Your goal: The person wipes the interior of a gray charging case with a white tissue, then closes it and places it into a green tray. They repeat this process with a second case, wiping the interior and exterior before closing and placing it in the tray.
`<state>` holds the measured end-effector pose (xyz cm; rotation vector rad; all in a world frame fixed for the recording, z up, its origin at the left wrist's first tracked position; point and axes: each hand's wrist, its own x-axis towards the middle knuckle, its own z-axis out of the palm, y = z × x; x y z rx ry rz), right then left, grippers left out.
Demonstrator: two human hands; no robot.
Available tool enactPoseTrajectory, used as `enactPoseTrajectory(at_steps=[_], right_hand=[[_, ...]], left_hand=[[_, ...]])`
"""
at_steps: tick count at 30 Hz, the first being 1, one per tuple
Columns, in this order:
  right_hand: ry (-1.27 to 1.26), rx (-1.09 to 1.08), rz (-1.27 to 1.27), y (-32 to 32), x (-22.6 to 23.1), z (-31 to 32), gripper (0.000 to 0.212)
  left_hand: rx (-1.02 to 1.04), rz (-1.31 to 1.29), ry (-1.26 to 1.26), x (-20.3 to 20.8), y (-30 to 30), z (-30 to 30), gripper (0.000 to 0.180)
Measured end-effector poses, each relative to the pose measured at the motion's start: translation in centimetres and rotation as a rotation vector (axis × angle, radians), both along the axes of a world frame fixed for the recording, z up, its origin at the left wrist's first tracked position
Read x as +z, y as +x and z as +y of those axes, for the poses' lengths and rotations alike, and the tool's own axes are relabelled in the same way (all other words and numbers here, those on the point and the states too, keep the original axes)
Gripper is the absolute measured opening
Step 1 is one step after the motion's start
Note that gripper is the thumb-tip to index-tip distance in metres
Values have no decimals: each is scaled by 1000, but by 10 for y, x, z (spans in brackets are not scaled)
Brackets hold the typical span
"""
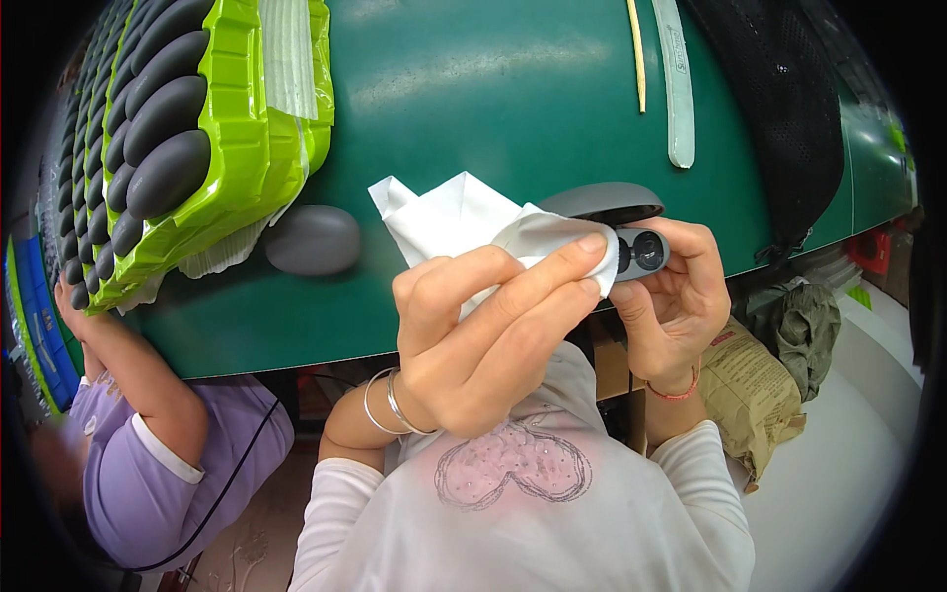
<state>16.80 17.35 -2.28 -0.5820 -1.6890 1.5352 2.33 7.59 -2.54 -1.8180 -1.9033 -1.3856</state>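
My right hand [689, 301] holds a small dark grey earbud charging case [655, 237] between thumb and fingers, near the table's front edge. Its lid [612, 199] is flipped up, and a shiny black hollow shows at the right end of the inside. A white wiping cloth [449, 219] is pinched in my left hand [473, 340], whose fingertips press it against the left part of the case. The cloth hides that part; its loose corners spread to the upper left.
Lime-green trays [261, 148] packed with dark oval cases are stacked at left; a single closed case [314, 240] lies beside them on the green table [444, 79]. A wooden stick [637, 59], pale flat strip [677, 89] and black mesh bag [789, 109] lie at right. A person in purple [187, 464] sits left.
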Motion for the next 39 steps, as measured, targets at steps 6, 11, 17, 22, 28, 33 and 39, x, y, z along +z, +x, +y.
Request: enactPoseTrajectory(at_steps=[6, 11, 17, 22, 28, 33, 39], right_hand=[[-50, 29, 40, 0, 1, -1, 37], [-173, 41, 130, -3, 3, 0, 36], [-99, 35, 54, 1, 1, 2, 35], [-68, 1, -17, 2, 5, -1, 36], [-107, -34, -66, -4, -1, -4, 34], [-144, -130, 18, -5, -1, -6, 33], [-28, -157, -30, -7, -6, -11, 34]], left_hand=[[-63, -64, -170, 27, -7, -15, 33], [45, -112, -134, 28, -5, -18, 35], [31, 79, -166, 19, -2, -8, 36], [34, -6, -166, 34, 5, 0, 42], [28, -119, -30, 25, 2, 6, 38], [35, -116, 12, 25, 3, 12, 34], [85, -133, 32, 21, 6, 6, 30]])
